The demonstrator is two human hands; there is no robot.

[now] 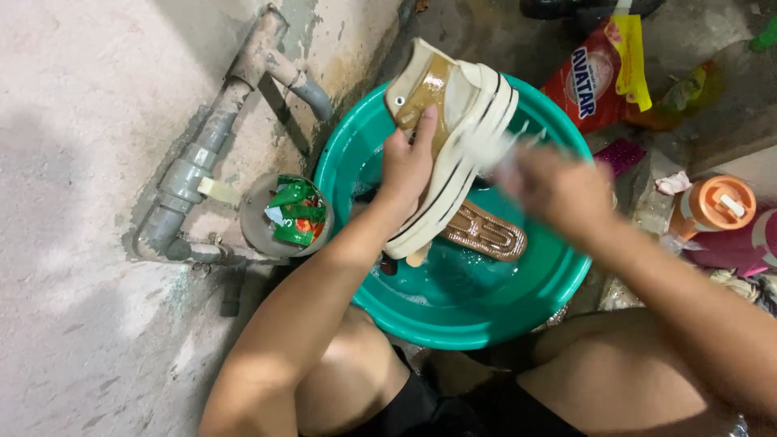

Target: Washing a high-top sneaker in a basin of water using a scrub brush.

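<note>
My left hand (407, 164) grips a tan and cream sneaker (450, 105) by its upper and holds it tilted over a green plastic basin (453, 320). My right hand (557, 188) is blurred with motion at the sneaker's white sole, shut on a pale brush (495, 146) that I cannot make out clearly. A second shoe lies sole-up (486, 232) in the water inside the basin, under the raised sneaker. My bare knees frame the basin at the bottom.
Grey drain pipes (202, 154) run down the concrete wall at left. A small bowl of green and red sachets (290, 214) sits beside the basin. At right are a red detergent bag (595, 73) and an orange-lidded bottle (716, 206).
</note>
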